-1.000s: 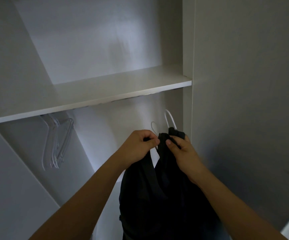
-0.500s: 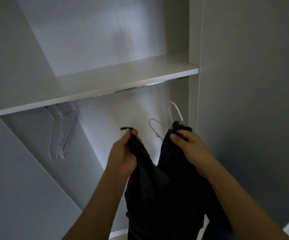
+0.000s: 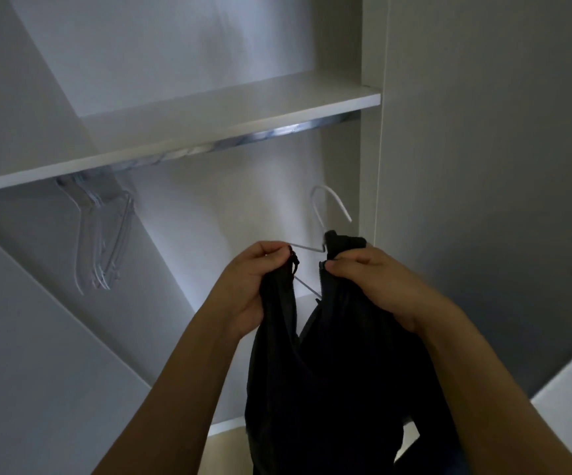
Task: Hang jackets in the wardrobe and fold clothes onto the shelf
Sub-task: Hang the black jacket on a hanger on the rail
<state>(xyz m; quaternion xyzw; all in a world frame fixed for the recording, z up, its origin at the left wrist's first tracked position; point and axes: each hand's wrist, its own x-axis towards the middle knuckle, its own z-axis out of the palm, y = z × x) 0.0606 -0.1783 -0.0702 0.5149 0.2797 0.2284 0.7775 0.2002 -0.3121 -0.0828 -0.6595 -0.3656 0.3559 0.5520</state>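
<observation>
Item: black zip-front fabric jacket (image 3: 329, 371), on a thin white wire hanger (image 3: 325, 207), below the chrome wardrobe rail (image 3: 277, 132).
Grip: your left hand (image 3: 246, 286) and right hand (image 3: 377, 286) each pinch a zip edge.
Risk: you may tug the left shoulder off the hanger; its hook is not yet on the rail.

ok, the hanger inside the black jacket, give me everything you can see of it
The hanger is thin wire, pale or white-coated as it looks, with a curved hook at the top that is free in the air, below the rail and not on it. One bare shoulder wire runs left to the left hand, which pinches it with the black jacket. A lower wire shows in the open front. The rest is hidden in the collar, which the right hand grips.
</observation>
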